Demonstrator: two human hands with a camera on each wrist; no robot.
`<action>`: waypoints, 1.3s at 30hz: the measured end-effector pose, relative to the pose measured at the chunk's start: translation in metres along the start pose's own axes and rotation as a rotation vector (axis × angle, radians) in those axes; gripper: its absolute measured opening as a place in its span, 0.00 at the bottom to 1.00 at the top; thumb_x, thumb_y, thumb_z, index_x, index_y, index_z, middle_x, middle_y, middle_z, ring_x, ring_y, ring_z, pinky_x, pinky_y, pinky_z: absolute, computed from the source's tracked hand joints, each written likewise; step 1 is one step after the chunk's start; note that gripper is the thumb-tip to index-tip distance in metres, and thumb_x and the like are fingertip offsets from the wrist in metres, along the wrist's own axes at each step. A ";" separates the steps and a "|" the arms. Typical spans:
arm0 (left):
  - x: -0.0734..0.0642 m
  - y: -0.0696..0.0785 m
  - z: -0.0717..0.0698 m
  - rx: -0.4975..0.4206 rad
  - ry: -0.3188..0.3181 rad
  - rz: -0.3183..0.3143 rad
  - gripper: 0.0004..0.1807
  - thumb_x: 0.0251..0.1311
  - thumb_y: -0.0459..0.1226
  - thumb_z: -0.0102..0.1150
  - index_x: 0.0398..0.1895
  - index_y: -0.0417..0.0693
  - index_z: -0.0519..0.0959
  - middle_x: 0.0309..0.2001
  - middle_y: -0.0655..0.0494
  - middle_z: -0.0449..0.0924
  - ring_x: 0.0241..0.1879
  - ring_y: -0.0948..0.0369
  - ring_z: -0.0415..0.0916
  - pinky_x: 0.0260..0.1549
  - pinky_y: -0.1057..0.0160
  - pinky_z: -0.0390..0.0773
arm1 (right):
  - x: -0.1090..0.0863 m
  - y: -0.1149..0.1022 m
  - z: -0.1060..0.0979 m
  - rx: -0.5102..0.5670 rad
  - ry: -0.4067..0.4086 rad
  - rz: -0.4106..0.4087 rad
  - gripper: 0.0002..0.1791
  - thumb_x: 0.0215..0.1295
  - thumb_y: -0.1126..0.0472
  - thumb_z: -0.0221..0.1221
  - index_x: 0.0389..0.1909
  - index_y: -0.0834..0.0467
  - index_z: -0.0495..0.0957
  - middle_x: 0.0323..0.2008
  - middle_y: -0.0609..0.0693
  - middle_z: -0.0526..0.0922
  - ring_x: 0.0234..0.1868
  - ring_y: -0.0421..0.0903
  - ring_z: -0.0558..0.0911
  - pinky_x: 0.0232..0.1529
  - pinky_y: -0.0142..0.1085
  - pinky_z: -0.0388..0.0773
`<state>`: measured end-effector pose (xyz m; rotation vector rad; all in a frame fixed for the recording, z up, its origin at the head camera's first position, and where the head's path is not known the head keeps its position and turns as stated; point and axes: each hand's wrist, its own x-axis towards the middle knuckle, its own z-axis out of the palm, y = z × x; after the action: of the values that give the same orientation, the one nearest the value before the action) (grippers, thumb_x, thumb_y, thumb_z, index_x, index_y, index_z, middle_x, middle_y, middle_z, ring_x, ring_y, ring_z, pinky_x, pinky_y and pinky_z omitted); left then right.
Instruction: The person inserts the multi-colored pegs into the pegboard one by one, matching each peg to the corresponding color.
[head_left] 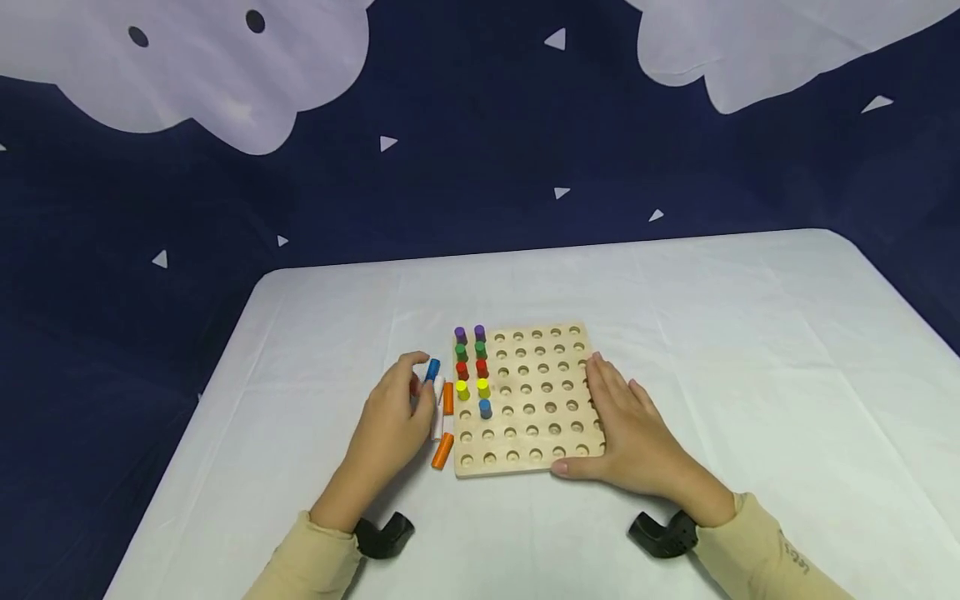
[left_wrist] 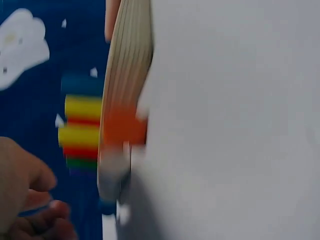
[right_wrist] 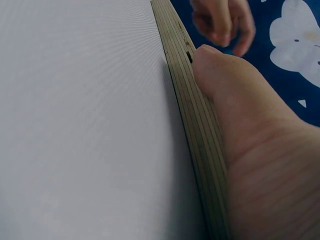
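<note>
A square wooden pegboard [head_left: 520, 421] lies on the table, its two left columns partly filled with upright pegs. Pairs of purple, green, red and yellow pegs stand there, plus one blue peg [head_left: 485, 409]. Left of the board lie a loose blue peg [head_left: 432, 370], white pegs [head_left: 437, 427] and orange pegs [head_left: 442, 451]. My left hand [head_left: 392, 414] hovers beside these, thumb and index finger parted, near the loose blue peg. The left wrist view shows nothing between its fingers [left_wrist: 42, 175]. My right hand [head_left: 633, 433] rests along the board's right edge, thumb at the front edge.
A white cloth covers the table [head_left: 750, 333]. Behind it hangs a dark blue backdrop [head_left: 465, 200] with pale clouds and small triangles. Black wrist devices [head_left: 386, 536] sit at both cuffs.
</note>
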<state>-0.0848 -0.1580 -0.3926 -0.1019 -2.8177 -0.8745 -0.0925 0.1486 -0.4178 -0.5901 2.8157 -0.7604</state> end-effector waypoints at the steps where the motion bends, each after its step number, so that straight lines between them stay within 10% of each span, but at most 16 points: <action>1: 0.004 -0.004 -0.001 0.001 -0.033 -0.032 0.21 0.69 0.37 0.53 0.64 0.45 0.70 0.32 0.56 0.73 0.25 0.63 0.65 0.23 0.65 0.68 | 0.000 0.000 0.000 0.000 0.001 0.000 0.79 0.39 0.18 0.62 0.79 0.59 0.32 0.80 0.58 0.36 0.80 0.58 0.42 0.75 0.58 0.36; 10: 0.027 -0.023 0.001 -0.017 -0.291 -0.120 0.26 0.71 0.39 0.50 0.71 0.52 0.67 0.39 0.51 0.75 0.35 0.58 0.70 0.34 0.60 0.70 | 0.000 0.002 0.001 0.000 0.005 0.003 0.79 0.38 0.17 0.61 0.79 0.58 0.32 0.80 0.57 0.35 0.80 0.57 0.42 0.75 0.58 0.37; 27: 0.020 -0.038 0.005 -0.246 -0.123 -0.186 0.20 0.62 0.39 0.64 0.53 0.47 0.68 0.35 0.53 0.74 0.27 0.61 0.65 0.24 0.69 0.66 | 0.000 0.000 0.000 0.015 0.002 -0.003 0.79 0.38 0.18 0.63 0.79 0.59 0.33 0.80 0.58 0.36 0.80 0.58 0.42 0.75 0.58 0.37; 39: 0.007 -0.026 -0.005 -0.325 -0.136 -0.041 0.19 0.61 0.34 0.63 0.53 0.51 0.69 0.32 0.56 0.78 0.26 0.62 0.70 0.24 0.70 0.71 | 0.000 0.000 0.001 0.008 0.005 -0.004 0.79 0.38 0.18 0.62 0.79 0.59 0.32 0.80 0.58 0.36 0.80 0.58 0.42 0.75 0.58 0.37</action>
<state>-0.0937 -0.1821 -0.4022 -0.1539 -2.7806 -1.3777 -0.0921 0.1485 -0.4191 -0.5934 2.8152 -0.7748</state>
